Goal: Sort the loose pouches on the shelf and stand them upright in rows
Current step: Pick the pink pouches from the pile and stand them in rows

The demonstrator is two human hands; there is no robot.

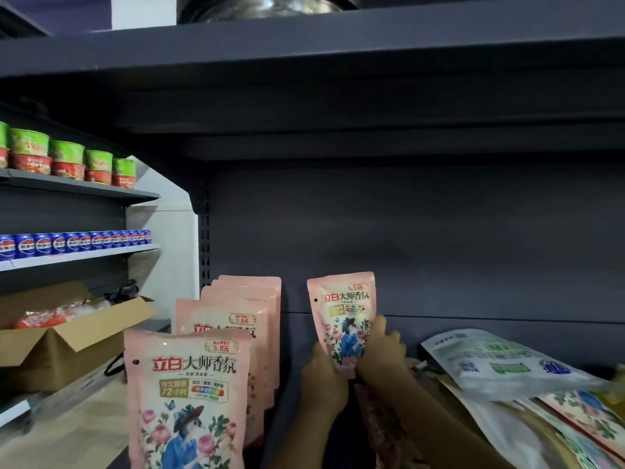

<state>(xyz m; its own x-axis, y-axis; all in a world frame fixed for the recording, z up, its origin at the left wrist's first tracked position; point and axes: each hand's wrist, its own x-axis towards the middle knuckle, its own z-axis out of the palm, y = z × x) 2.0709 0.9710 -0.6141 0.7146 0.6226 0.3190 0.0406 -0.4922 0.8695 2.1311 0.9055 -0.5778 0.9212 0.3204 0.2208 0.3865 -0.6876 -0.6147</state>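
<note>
Both hands grip one pink pouch (341, 319) upright near the back of the shelf (473, 231): the left hand (323, 377) wraps its lower left edge, the right hand (382, 350) its lower right side, fingers curled on the front. To its left stands a finished row of pink pouches (216, 350); at right a loose pile of pouches (514, 384) lies flat. The pouch looks soft, light and probably slick-filmed, so holding low by the side seams should steady it on its base. Legible print: "立白 大师香氛", price "3.8元", and "72小时" on the front pouch (186, 401). Smaller text is unreadable.
</note>
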